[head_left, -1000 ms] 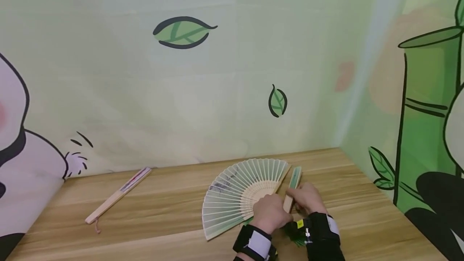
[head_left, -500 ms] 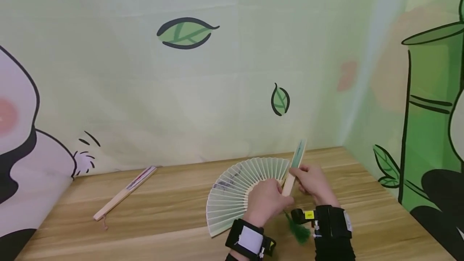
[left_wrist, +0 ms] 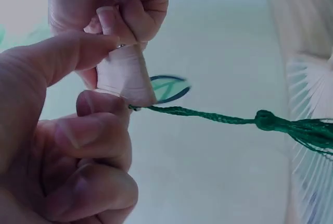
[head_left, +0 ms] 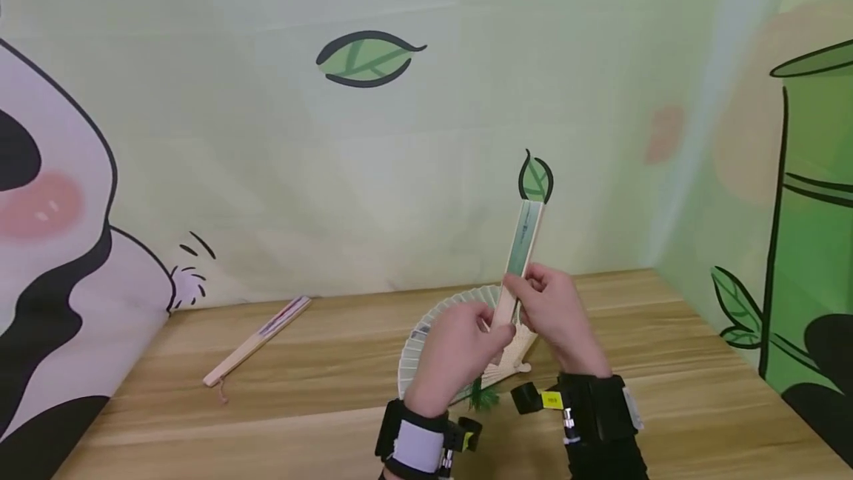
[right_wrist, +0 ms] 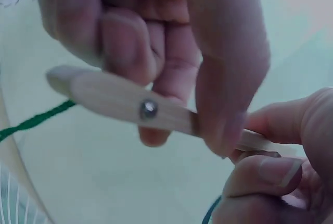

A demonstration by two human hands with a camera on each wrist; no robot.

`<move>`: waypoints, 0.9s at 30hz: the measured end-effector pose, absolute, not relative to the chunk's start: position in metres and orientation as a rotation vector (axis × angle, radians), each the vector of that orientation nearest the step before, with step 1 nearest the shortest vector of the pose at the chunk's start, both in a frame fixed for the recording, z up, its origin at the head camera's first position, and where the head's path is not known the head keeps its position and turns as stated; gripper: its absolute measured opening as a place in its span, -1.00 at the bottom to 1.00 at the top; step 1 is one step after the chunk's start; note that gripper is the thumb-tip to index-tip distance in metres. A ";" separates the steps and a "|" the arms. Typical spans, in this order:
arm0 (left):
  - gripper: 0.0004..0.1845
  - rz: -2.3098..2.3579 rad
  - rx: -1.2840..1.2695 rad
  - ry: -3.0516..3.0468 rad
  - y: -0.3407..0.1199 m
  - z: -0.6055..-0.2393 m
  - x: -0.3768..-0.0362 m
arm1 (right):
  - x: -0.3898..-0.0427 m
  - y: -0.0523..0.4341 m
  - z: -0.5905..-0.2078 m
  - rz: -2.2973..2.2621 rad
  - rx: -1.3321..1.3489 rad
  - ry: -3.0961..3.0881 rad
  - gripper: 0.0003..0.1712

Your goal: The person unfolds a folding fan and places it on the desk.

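A folded hand fan [head_left: 523, 239] with a green panel on its pale wooden sticks is held up in the head view, slightly tilted. My left hand [head_left: 460, 350] pinches its lower pivot end; my right hand [head_left: 553, 310] grips the sticks a little higher. In the right wrist view the rivet [right_wrist: 149, 109] shows on the pivot end, beside the left fingers [right_wrist: 223, 88]. From that end a green tassel [left_wrist: 291, 127] runs off on its cord. Behind the hands an opened pale green fan [head_left: 416, 347] lies on the table, partly hidden by my left hand.
Another folded fan [head_left: 256, 341], with a pinkish cord, lies at the left of the wooden table [head_left: 300, 428]. A printed backdrop [head_left: 266, 169] with leaves and bamboo stands directly behind the table and along its right side.
Both hands have raised the folded fan off the table, and it now stands up before the backdrop. The hands moved up and slightly left. The head view has turned a little left.
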State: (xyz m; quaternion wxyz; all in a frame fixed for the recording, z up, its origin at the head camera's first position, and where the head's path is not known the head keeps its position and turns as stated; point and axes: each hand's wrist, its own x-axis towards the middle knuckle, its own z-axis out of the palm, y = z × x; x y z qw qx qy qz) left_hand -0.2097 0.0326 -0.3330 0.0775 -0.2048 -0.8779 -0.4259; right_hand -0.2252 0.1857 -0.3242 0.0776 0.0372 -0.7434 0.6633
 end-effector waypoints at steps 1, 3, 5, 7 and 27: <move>-0.82 -1.277 -0.618 -2.612 0.030 -0.331 -0.208 | -0.223 0.182 -0.322 1.998 0.130 -2.200 -0.69; -0.82 -1.245 -0.614 -2.579 0.026 -0.327 -0.204 | -0.219 0.177 -0.317 2.005 0.168 -2.161 -0.71; -0.81 -1.223 -0.596 -2.558 0.023 -0.323 -0.200 | -0.215 0.171 -0.313 1.998 0.191 -2.148 -0.72; -0.80 -1.233 -0.582 -2.547 0.019 -0.320 -0.198 | -0.212 0.165 -0.309 1.994 0.200 -2.135 -0.73; -0.84 -1.453 -0.597 -2.485 -0.037 -0.311 -0.211 | -0.205 0.119 -0.303 2.035 0.348 -2.167 -0.65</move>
